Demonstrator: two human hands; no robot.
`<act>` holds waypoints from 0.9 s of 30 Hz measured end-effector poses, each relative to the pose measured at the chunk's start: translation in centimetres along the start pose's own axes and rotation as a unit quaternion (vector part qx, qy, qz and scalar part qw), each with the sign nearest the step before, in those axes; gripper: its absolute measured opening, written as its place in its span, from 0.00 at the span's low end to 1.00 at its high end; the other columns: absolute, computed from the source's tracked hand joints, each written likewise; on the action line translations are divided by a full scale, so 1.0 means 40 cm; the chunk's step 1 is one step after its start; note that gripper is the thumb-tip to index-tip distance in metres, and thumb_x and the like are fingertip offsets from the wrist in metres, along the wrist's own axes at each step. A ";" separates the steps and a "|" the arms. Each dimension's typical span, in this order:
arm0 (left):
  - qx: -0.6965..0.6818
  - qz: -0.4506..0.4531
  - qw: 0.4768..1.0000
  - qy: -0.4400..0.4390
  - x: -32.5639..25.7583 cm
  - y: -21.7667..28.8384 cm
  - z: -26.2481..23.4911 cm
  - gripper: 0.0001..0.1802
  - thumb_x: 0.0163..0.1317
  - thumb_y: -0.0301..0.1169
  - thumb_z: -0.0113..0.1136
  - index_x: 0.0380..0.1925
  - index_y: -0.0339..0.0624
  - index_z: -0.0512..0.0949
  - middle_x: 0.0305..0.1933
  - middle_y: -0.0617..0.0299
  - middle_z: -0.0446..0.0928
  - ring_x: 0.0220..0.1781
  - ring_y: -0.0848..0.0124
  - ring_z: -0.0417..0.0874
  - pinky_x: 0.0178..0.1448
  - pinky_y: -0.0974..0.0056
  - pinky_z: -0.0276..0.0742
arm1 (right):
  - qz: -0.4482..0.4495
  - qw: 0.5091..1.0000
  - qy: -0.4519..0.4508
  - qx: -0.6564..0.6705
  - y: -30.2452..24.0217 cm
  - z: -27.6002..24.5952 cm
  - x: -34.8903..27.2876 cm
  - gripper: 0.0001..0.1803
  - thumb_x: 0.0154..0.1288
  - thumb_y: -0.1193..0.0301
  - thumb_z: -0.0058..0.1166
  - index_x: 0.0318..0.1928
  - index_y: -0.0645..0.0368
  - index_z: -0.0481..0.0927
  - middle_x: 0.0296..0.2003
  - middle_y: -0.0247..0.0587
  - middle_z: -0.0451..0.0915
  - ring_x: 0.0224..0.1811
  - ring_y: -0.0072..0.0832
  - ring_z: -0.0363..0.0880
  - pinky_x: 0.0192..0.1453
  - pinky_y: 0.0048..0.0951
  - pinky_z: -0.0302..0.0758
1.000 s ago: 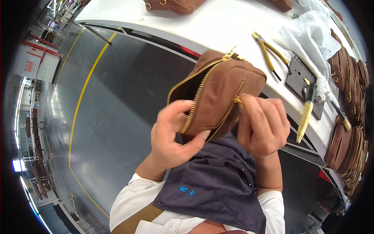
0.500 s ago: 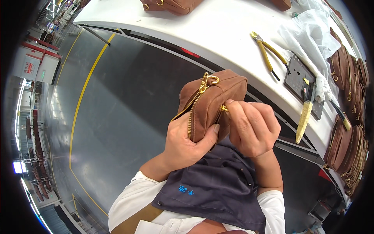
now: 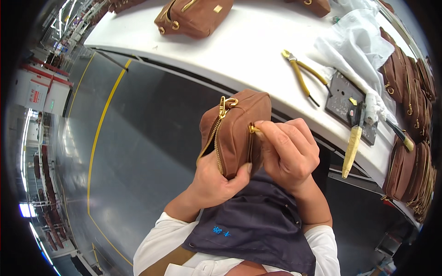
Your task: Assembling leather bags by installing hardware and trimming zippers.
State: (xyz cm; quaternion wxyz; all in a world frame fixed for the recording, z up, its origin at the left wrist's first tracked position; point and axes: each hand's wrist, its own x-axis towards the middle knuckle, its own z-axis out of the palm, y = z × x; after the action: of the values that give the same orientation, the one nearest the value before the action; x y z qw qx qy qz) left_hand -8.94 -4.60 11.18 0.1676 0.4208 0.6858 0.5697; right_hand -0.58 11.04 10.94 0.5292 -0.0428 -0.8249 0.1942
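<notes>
Brown zip pouch (image 3: pixel 239 133) is held up in the air just off the near edge of the white table (image 3: pixel 248 50), above a dark blue cloth (image 3: pixel 258 225) lying over the person's front. Left hand (image 3: pixel 216 181) comes up from below the pouch with the wrist bent back, its fingers wrapped under the pouch's bottom and the thumb pressed flat against the near face, so the pouch stands on end with its open gold zip running down the left side and a gold clasp at the top. Right hand (image 3: pixel 290 154) comes in from the right of the pouch with knuckles up, its fingers (image 3: pixel 269 131) curled tight together, thumb and forefinger pinching a small gold zip pull (image 3: pixel 252 129) on the pouch's upper right face. Beyond the pouch on the table lie one pair of yellow-handled pliers (image 3: pixel 304 76), one dark metal plate (image 3: pixel 347 103), one cream-handled tool (image 3: pixel 352 147), crumpled clear plastic (image 3: pixel 354 46) and one more brown bag (image 3: pixel 193 16) at the far left; a stacked row of brown bags (image 3: pixel 410 138), too overlapped to count, lines the right edge.
</notes>
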 end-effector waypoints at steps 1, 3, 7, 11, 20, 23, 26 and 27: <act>-0.012 0.027 1.000 0.004 0.005 0.003 -0.001 0.13 0.55 0.21 0.68 0.41 0.33 0.80 0.37 0.53 0.83 0.37 0.58 0.86 0.43 0.60 0.81 | 0.000 1.000 0.020 -0.016 0.011 -0.004 0.007 0.15 0.50 0.83 0.69 0.42 0.63 0.86 0.28 0.36 0.82 0.25 0.30 0.77 0.29 0.27 0.74; 0.039 0.028 0.991 -0.121 0.023 0.009 -0.011 0.17 0.56 0.22 0.69 0.46 0.35 0.79 0.44 0.51 0.84 0.44 0.58 0.87 0.49 0.60 0.81 | 0.009 0.998 0.040 -0.039 0.030 -0.028 0.013 0.13 0.53 0.83 0.69 0.41 0.64 0.86 0.29 0.38 0.83 0.26 0.31 0.78 0.30 0.27 0.74; 0.122 0.112 0.984 0.060 0.096 0.031 -0.047 0.18 0.56 0.23 0.73 0.46 0.35 0.80 0.35 0.57 0.78 0.34 0.67 0.79 0.40 0.65 0.76 | 0.029 0.995 0.084 -0.043 0.040 -0.108 -0.020 0.13 0.55 0.83 0.69 0.42 0.64 0.87 0.29 0.39 0.84 0.25 0.30 0.79 0.29 0.26 0.74; 0.175 0.235 0.938 0.183 0.246 0.066 -0.077 0.19 0.58 0.23 0.72 0.49 0.35 0.80 0.42 0.55 0.82 0.42 0.66 0.84 0.48 0.65 0.79 | 0.090 0.995 0.038 -0.030 0.007 -0.172 -0.106 0.12 0.54 0.85 0.66 0.41 0.64 0.87 0.25 0.39 0.82 0.21 0.30 0.77 0.26 0.27 0.72; 0.565 0.144 0.798 0.156 0.727 -0.052 -0.166 0.22 0.65 0.34 0.62 0.59 0.42 0.78 0.56 0.51 0.82 0.57 0.52 0.83 0.58 0.50 0.79 | 0.250 0.968 0.011 -0.028 -0.017 -0.209 -0.299 0.07 0.59 0.82 0.65 0.38 0.60 0.87 0.25 0.38 0.83 0.21 0.29 0.77 0.28 0.28 0.71; 0.660 0.075 0.738 0.122 0.729 -0.049 -0.119 0.21 0.64 0.31 0.62 0.58 0.45 0.79 0.61 0.53 0.79 0.64 0.53 0.78 0.65 0.50 0.74 | 0.276 0.958 0.020 -0.068 -0.029 -0.267 -0.337 0.07 0.58 0.82 0.66 0.38 0.61 0.87 0.24 0.37 0.83 0.21 0.29 0.77 0.27 0.28 0.71; 0.368 0.329 0.846 0.202 0.572 0.070 -0.022 0.19 0.67 0.25 0.61 0.58 0.39 0.80 0.57 0.55 0.83 0.58 0.58 0.83 0.63 0.60 0.75 | 0.283 0.945 0.057 -0.153 -0.038 -0.353 -0.352 0.08 0.58 0.83 0.64 0.38 0.61 0.87 0.22 0.36 0.82 0.21 0.29 0.77 0.27 0.27 0.72; 0.155 0.258 0.936 0.183 0.482 0.112 0.013 0.16 0.70 0.25 0.60 0.56 0.35 0.81 0.56 0.53 0.83 0.57 0.62 0.83 0.62 0.63 0.76 | 0.281 0.938 0.068 -0.190 -0.041 -0.384 -0.351 0.07 0.58 0.83 0.63 0.38 0.61 0.87 0.21 0.36 0.81 0.21 0.28 0.78 0.28 0.27 0.73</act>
State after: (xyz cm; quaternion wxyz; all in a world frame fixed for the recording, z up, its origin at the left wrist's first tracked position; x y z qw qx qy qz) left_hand -18.19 10.51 19.98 -0.1807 0.4926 0.6522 0.5471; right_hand 19.43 9.87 5.12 0.4897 -0.3855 -0.7631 0.1711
